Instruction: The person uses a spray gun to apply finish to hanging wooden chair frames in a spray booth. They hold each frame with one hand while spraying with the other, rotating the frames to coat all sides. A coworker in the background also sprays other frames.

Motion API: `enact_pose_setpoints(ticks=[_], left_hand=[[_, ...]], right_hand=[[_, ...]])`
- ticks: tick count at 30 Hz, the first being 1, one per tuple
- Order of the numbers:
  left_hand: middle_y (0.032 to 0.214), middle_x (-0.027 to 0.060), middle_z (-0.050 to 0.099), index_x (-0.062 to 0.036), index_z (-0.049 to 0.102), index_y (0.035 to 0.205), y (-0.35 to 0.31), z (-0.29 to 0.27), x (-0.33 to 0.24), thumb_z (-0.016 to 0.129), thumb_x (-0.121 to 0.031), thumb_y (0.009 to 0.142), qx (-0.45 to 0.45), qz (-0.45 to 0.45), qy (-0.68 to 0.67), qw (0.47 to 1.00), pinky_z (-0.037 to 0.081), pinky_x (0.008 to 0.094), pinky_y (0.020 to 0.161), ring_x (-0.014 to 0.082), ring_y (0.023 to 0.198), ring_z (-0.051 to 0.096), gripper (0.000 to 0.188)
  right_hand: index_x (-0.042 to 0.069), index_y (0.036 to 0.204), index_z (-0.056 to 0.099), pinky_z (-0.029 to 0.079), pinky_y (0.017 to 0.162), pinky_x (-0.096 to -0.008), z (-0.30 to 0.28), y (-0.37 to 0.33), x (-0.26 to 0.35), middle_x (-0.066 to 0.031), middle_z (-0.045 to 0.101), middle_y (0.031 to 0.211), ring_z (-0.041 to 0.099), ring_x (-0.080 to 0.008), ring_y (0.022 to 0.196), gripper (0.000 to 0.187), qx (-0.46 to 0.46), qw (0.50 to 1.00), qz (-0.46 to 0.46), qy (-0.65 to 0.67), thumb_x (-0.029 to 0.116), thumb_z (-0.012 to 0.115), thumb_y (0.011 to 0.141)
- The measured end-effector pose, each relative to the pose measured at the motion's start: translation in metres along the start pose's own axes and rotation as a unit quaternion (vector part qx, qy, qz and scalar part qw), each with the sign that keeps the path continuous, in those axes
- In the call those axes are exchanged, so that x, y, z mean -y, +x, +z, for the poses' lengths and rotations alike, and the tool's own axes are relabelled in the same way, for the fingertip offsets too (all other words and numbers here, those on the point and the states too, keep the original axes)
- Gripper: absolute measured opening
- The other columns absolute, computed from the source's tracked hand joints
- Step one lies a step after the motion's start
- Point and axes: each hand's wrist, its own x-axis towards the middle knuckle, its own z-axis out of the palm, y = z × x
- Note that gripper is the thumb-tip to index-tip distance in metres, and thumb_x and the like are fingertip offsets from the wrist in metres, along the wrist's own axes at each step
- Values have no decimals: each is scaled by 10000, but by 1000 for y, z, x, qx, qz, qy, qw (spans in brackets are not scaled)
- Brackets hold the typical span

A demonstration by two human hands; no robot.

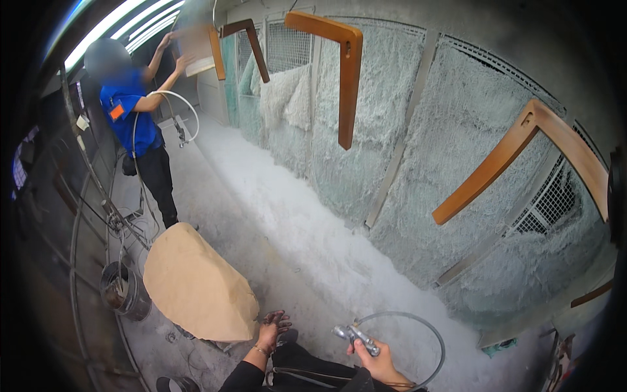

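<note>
Here at the bottom, the right hand (379,362) is wrapped around a metal spray gun (358,341), its grey hose (442,346) looping out to the side, no mist visible at the nozzle! The left hand (274,325) holds nothing, fingers loosely spread and darkly stained, just beside a big tan-covered block (199,287). A bucket (137,304) stands beyond that on the left. Up on the right hangs the nearest L-shaped wooden furniture piece (486,168), well apart from the gun, and further along a second wooden piece (351,85); both show an even brown, so I'd judge much of the colouring done, though whether another coat is left I cannot tell. Behind them, the filter wall (366,130) is thick with pale residue, and furthest off a co-worker in a blue shirt (121,91) reaches up to a blurred panel (198,55)
</note>
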Motion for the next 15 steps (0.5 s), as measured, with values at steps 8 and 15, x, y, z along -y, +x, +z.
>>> enact_pose_setpoints(ticks=[8, 15], left_hand=[[1095, 131, 689, -34, 608, 1142, 29, 23, -30, 568, -122, 1010, 27, 84, 9, 996, 564, 337, 816, 242, 940, 708, 164], [1130, 129, 687, -21, 581, 1203, 41, 50, -56, 591, -181, 1021, 26, 36, 34, 998, 552, 337, 801, 234, 943, 705, 243]], right_hand=[[19, 921, 730, 339, 483, -232, 9, -3, -4, 18, 628, 673, 449, -36, 499, 397, 31, 993, 109, 44, 386, 604, 1000], [17, 916, 729, 330, 473, -237, 14, 22, -17, 14, 624, 665, 441, -38, 487, 399, -2, 998, 60, 24, 386, 603, 1000]])
